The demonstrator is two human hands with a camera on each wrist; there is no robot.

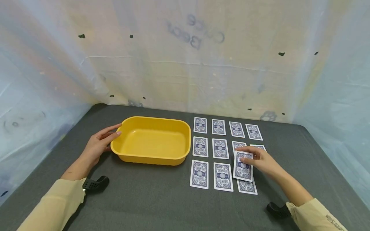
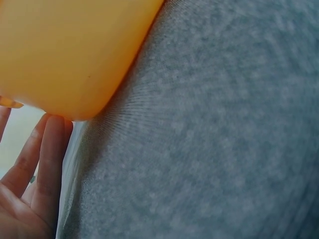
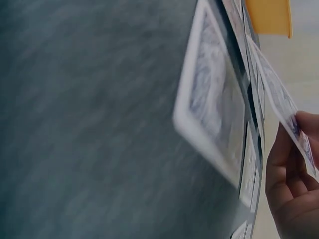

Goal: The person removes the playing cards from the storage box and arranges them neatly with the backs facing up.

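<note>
My right hand point(image 1: 257, 158) pinches a playing card point(image 1: 242, 170) between thumb and fingers, its blue patterned back up. In the right wrist view the card point(image 3: 276, 94) is tilted and lifted above the cards on the table. From above it overlaps a bottom-row card point(image 1: 248, 188) and part of a middle-row one point(image 1: 238, 144). On the other side, my left hand point(image 1: 99, 141) holds the left end of a yellow plastic tub point(image 1: 154, 161), thumb at the rim. In the left wrist view, straight fingers point(image 2: 50, 154) touch the tub's outer wall.
Several face-down cards point(image 1: 200, 147) lie in three rows right of the tub, on a dark grey cloth-covered table point(image 1: 150, 202). Pale translucent sheeting point(image 1: 188, 64) hangs behind and at both sides. A black strap point(image 1: 96, 184) hangs at each wrist.
</note>
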